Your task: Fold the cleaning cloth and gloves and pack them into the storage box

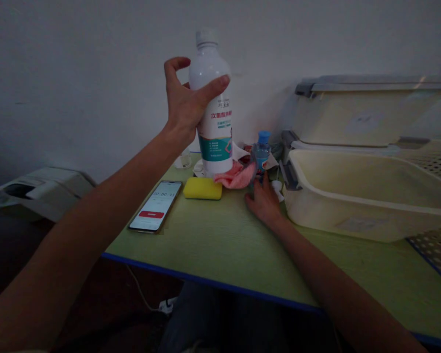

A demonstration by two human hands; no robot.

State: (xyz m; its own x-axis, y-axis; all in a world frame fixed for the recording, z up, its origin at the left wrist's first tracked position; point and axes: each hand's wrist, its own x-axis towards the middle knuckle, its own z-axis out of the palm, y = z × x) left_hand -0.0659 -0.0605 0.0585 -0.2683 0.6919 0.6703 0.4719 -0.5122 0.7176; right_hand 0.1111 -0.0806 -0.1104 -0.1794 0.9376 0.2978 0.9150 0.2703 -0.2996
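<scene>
My left hand (191,100) is wrapped round a white disinfectant bottle (215,122) with a white cap and a green label panel. The bottle stands upright, raised in front of the wall, its lower end overlapping a pink cloth (237,175) in view. Low over the table, my right hand (265,198) has its fingers stretched forward, thumb apart. Its fingertips are by the base of a small clear bottle with a blue cap (263,152); whether they touch it I cannot tell. A yellow sponge (203,189) lies left of the cloth.
A phone (156,206) showing a timer lies at the left of the green table (220,245). On the right are a cream plastic bin (353,206) and a lidded one (353,117) behind it. A clear cup (183,159) stands at the back left.
</scene>
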